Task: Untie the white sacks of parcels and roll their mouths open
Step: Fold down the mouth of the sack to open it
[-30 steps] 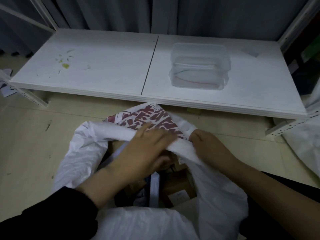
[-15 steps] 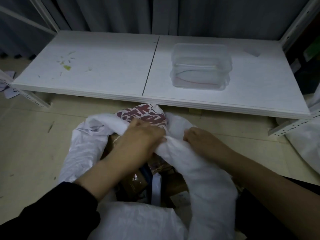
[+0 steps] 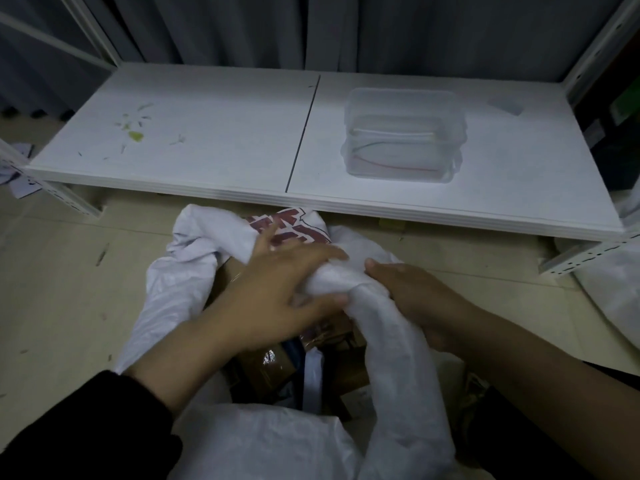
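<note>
The white sack [image 3: 162, 299] stands on the floor [image 3: 52, 289] at 6 o'clock, just in front of a low shelf [image 3: 207, 133]. Its mouth gapes over brown parcels [image 3: 273, 368]. Both hands meet on the far rim, which is bunched into a thick roll. The left hand [image 3: 277, 289] has its grip closed round the roll, fingers over the top and thumb underneath. The right hand [image 3: 422, 299], at 3 o'clock of the left, grips the same roll, thumb on top, fingers hidden under the cloth. Red print [image 3: 287, 226] shows at 12 o'clock of the hands. A clear plastic box [image 3: 401, 133] sits on the shelf at 1 o'clock.
</note>
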